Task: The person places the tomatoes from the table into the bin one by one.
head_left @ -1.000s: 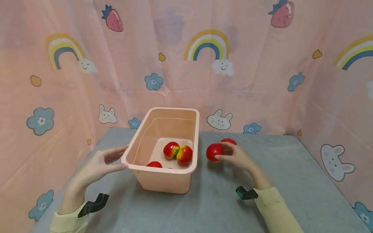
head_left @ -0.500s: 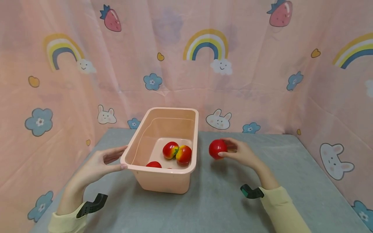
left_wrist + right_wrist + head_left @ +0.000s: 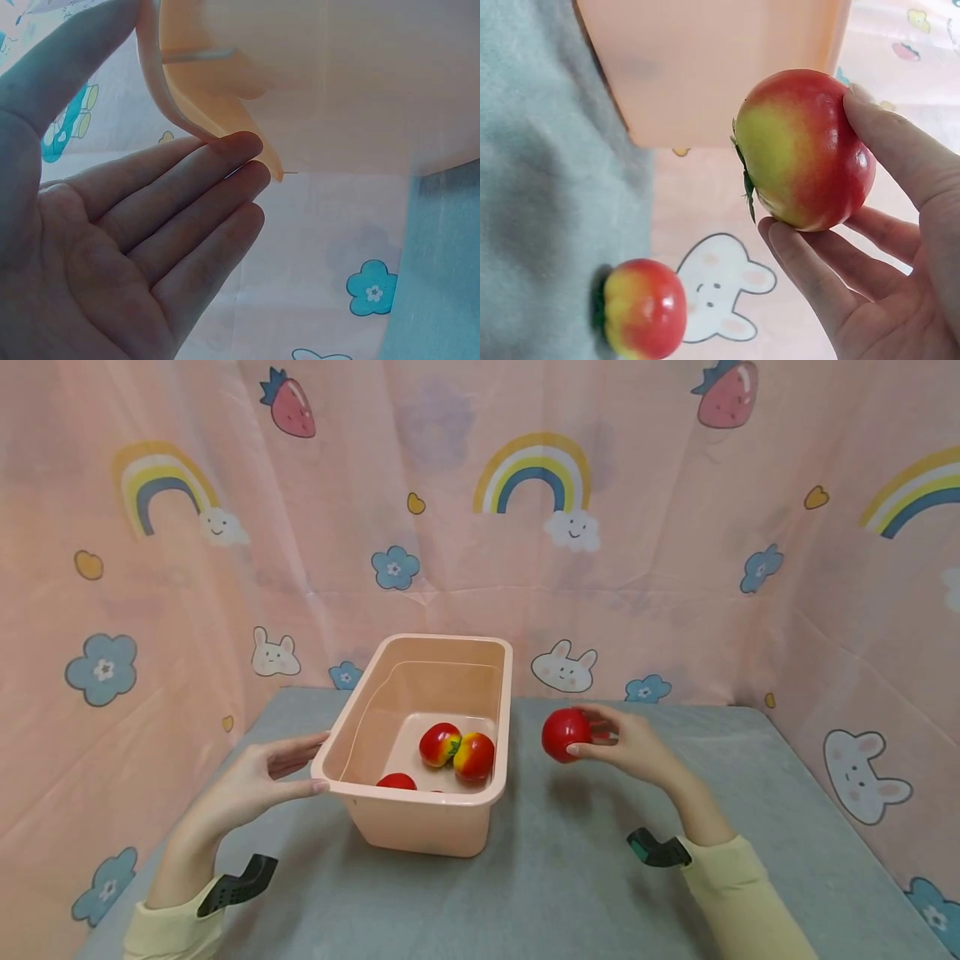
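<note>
My right hand (image 3: 626, 743) grips a red tomato (image 3: 564, 735) with yellow shading and a green leafy calyx, thumb on one side and fingertips on the other. The tomato hangs above the table, right of a peach plastic bin (image 3: 416, 822). In the right wrist view, a second tomato (image 3: 645, 309) rests on the table; in the head view it is hidden behind the held one and the hand. My left hand (image 3: 243, 785) touches the bin's near left corner, fingers straight along the rim (image 3: 161, 97). Inside the bin lie several tomatoes (image 3: 474, 757), some partly hidden by the front wall.
A grey cloth covers the table (image 3: 555, 893). Pink curtain (image 3: 645, 568) with rainbows, rabbits and flowers stands behind and at both sides. Each wrist carries a dark camera mount (image 3: 660, 850).
My right hand has lifted the tomato off the table, moving up and slightly right. The second tomato has gone out of sight in the head view. The left hand and bin stay put.
</note>
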{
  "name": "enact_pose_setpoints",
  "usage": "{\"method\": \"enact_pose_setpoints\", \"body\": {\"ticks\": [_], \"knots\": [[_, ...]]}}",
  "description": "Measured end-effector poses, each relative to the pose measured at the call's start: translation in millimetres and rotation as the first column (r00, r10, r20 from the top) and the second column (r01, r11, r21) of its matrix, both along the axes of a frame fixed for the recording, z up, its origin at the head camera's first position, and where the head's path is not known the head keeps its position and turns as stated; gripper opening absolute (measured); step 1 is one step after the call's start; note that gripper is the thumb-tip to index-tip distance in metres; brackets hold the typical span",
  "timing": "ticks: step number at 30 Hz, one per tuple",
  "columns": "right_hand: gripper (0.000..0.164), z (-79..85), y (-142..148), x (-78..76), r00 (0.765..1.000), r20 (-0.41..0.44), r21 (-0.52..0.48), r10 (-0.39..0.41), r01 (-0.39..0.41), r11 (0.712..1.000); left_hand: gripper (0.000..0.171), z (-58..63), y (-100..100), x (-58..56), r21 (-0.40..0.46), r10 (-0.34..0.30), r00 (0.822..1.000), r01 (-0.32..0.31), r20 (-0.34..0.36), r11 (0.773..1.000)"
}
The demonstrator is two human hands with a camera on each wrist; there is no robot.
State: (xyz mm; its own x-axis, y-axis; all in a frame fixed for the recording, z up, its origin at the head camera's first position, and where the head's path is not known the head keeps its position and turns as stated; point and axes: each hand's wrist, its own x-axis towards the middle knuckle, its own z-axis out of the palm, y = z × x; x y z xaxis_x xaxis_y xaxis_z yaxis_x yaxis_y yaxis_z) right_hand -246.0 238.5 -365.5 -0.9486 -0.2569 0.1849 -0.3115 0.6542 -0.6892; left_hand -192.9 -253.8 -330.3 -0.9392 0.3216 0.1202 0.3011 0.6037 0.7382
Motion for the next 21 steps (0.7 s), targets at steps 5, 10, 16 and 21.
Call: {"method": "enact_pose_setpoints", "body": {"ticks": [5, 10, 16, 21], "knots": [[0.071, 7.9, -2, 1.1, 0.999, -0.030, -0.003, 0.016, -0.016, 1.000, 0.067, 1.1, 1, 0.1, 0.002, 0.000, 1.000, 0.000, 0.004, 1.000], [0.072, 17.7, -4, 3.3, 0.998, -0.049, -0.005, 0.035, -0.035, 0.999, 0.066, 1.5, 2, 0.4, -0.002, -0.005, 1.000, 0.005, -0.008, 1.000], [0.072, 27.2, -7, 6.7, 0.998, -0.054, 0.010, 0.036, -0.035, 0.999, 0.066, 1.7, 2, 0.8, -0.011, -0.006, 1.000, 0.006, -0.017, 1.000], [0.072, 34.0, -9, 9.7, 0.995, -0.083, 0.026, 0.048, -0.046, 0.999, 0.066, 2.2, 1, 0.8, -0.010, -0.006, 1.000, 0.006, -0.013, 1.000]]}}
